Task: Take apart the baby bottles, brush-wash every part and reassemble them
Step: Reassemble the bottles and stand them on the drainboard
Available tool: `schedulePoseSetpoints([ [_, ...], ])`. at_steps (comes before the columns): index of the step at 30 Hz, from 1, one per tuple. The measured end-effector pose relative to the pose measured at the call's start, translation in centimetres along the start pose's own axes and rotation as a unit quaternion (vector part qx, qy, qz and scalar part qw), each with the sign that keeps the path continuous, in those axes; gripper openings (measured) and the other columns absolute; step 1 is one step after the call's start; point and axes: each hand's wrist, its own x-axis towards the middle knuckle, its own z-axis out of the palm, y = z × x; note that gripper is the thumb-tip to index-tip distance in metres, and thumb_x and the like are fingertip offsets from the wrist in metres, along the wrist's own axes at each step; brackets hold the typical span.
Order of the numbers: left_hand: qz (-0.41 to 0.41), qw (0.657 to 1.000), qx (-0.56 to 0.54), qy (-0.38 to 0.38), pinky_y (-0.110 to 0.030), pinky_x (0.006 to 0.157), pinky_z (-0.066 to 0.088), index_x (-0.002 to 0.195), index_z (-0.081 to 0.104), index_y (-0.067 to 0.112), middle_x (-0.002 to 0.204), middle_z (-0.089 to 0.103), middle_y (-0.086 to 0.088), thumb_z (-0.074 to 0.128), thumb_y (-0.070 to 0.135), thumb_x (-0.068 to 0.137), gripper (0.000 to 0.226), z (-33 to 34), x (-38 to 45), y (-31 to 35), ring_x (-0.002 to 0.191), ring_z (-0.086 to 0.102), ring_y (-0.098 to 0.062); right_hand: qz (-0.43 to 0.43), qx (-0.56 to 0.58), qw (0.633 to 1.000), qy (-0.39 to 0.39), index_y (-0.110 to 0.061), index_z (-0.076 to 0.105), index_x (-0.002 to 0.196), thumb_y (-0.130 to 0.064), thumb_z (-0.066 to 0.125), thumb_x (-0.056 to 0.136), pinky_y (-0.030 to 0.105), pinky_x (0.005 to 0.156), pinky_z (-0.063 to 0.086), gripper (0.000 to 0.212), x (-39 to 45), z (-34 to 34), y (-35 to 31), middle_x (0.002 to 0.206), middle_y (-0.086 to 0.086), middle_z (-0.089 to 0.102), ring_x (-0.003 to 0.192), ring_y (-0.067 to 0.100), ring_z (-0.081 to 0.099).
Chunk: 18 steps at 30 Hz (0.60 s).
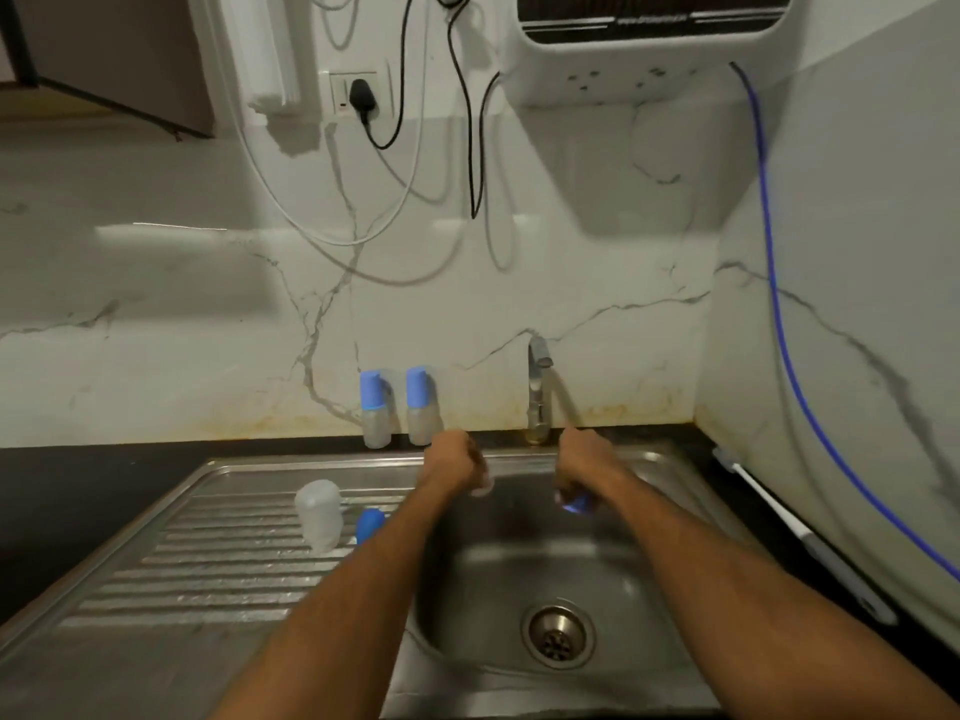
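Observation:
Two assembled baby bottles with blue caps stand against the wall behind the sink. On the ribbed drainboard lies a clear bottle body beside a blue cap. Over the basin, my left hand is curled around a small pale part, blurred. My right hand grips a blue ring below the tap; the motion blur hides details.
The steel sink basin has a drain at its bottom. The tap stands behind the basin. A bottle brush with a white handle lies on the dark counter at the right. Cables and a blue hose hang on the wall.

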Motion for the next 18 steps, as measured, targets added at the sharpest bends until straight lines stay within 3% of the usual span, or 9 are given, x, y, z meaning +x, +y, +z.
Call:
schedulePoseSetpoints([
  [2, -0.018, 0.999, -0.048, 0.015, -0.036, 0.088, 0.059, 0.096, 0.077, 0.012, 0.096, 0.073, -0.005, 0.078, 0.011, 0.082, 0.014, 2.3, -0.8, 0.2, 0.095, 0.068, -0.019, 0.007, -0.012, 0.999, -0.029, -0.003, 0.073, 0.083, -0.009, 0.082, 0.083, 0.028, 0.045, 0.057, 0.012, 0.4, 0.5, 1.8, 0.065, 0.007, 0.071, 0.052, 0.018, 0.071],
  [4, -0.050, 0.990, -0.128, 0.024, -0.040, 0.089, 0.059, 0.091, 0.078, 0.016, 0.092, 0.071, -0.003, 0.070, 0.004, 0.084, 0.016, 3.7, -0.7, 0.3, 0.094, 0.067, -0.021, 0.003, 0.018, 0.999, -0.026, -0.002, 0.077, 0.089, -0.008, 0.085, 0.081, 0.035, 0.055, 0.063, 0.013, 0.7, 0.3, 2.6, 0.076, 0.011, 0.074, 0.059, 0.022, 0.074],
  [7, -0.094, 0.963, -0.253, -0.017, -0.048, 0.081, 0.061, 0.068, 0.075, 0.011, 0.084, 0.074, -0.014, 0.063, -0.008, 0.078, 0.025, 5.6, -0.6, 0.6, 0.086, 0.071, -0.033, -0.008, 0.093, 0.996, -0.013, -0.007, 0.078, 0.098, -0.005, 0.081, 0.083, 0.031, 0.054, 0.062, 0.015, 0.8, 0.2, 3.7, 0.086, 0.010, 0.072, 0.067, 0.023, 0.072],
  [10, -0.160, 0.890, -0.427, -0.021, -0.034, 0.062, 0.059, 0.077, 0.071, 0.002, 0.082, 0.072, -0.018, 0.055, -0.013, 0.082, 0.021, 6.7, -2.3, 1.9, 0.074, 0.069, -0.029, -0.027, 0.202, 0.979, 0.004, -0.012, 0.077, 0.103, -0.004, 0.079, 0.084, 0.028, 0.055, 0.061, 0.022, 1.2, 1.0, 5.0, 0.093, 0.005, 0.066, 0.078, 0.023, 0.070],
  [14, -0.170, 0.781, -0.600, -0.022, -0.034, 0.077, 0.060, 0.099, 0.067, -0.003, 0.100, 0.073, -0.018, 0.054, -0.008, 0.087, 0.018, 7.7, -2.7, 1.7, 0.091, 0.071, -0.027, -0.069, 0.336, 0.937, 0.061, -0.013, 0.076, 0.106, -0.005, 0.086, 0.078, 0.030, 0.067, 0.064, 0.031, 2.0, 2.7, 5.7, 0.104, 0.005, 0.070, 0.097, 0.023, 0.070],
  [16, -0.171, 0.756, -0.632, -0.013, -0.035, 0.081, 0.062, 0.099, 0.068, -0.005, 0.101, 0.073, -0.021, 0.057, -0.010, 0.087, 0.017, 8.5, -2.7, 1.6, 0.091, 0.072, -0.029, -0.098, 0.352, 0.927, 0.086, -0.013, 0.076, 0.110, -0.004, 0.088, 0.075, 0.027, 0.075, 0.063, 0.038, 2.1, 3.7, 6.0, 0.102, 0.000, 0.071, 0.099, 0.018, 0.069],
  [18, -0.167, 0.755, -0.634, 0.005, -0.038, 0.084, 0.061, 0.099, 0.070, -0.006, 0.096, 0.075, -0.021, 0.061, -0.010, 0.086, 0.016, 9.2, -2.8, 1.7, 0.090, 0.074, -0.031, -0.124, 0.347, 0.924, 0.100, -0.014, 0.075, 0.110, -0.005, 0.089, 0.074, 0.020, 0.078, 0.059, 0.040, 2.3, 4.6, 6.2, 0.099, -0.005, 0.070, 0.098, 0.013, 0.068],
])
